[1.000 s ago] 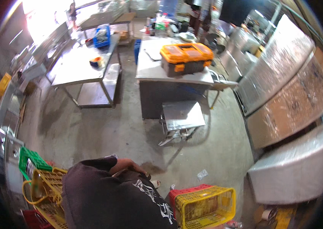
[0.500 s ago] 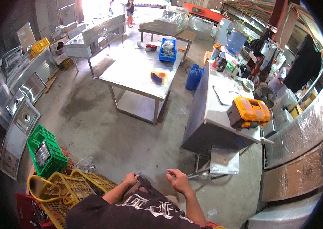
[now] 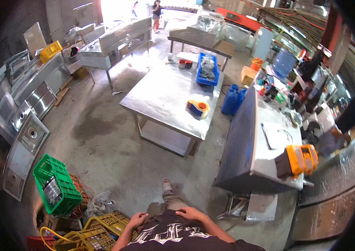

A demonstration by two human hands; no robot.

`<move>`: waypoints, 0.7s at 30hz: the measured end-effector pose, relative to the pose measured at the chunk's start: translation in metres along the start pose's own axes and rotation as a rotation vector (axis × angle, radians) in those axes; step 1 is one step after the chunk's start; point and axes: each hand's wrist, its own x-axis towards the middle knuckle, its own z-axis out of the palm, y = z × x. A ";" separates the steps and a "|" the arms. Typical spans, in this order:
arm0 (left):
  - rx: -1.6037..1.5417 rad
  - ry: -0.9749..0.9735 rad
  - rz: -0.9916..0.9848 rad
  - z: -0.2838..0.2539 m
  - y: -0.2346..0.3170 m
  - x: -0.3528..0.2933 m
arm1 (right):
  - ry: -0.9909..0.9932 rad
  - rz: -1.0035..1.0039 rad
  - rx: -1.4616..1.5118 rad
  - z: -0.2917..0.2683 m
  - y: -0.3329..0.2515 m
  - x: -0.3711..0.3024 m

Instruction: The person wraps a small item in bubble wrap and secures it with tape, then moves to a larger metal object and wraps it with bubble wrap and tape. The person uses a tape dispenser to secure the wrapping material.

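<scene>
Left hand (image 3: 138, 218) loosely spread, right hand (image 3: 191, 213) too, both near dark shirt (image 3: 176, 225); white lettering (image 3: 173, 231) across front; blue crate (image 3: 207, 69) on counter (image 3: 154, 92).

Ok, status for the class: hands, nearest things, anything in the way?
Left hand, right hand: both at the shirt, no object seen in either. Yellow crates nearby, to the left. Metal table stands ahead.

Palm of right hand (image 3: 193, 213) hidden; yellow crate (image 3: 97, 239) cut by lower edge; contents of blue bin (image 3: 207, 81) unclear.
</scene>
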 end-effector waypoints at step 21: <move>-0.185 0.606 0.158 -0.286 0.260 0.222 | 0.064 -0.064 -0.260 -0.233 -0.137 0.413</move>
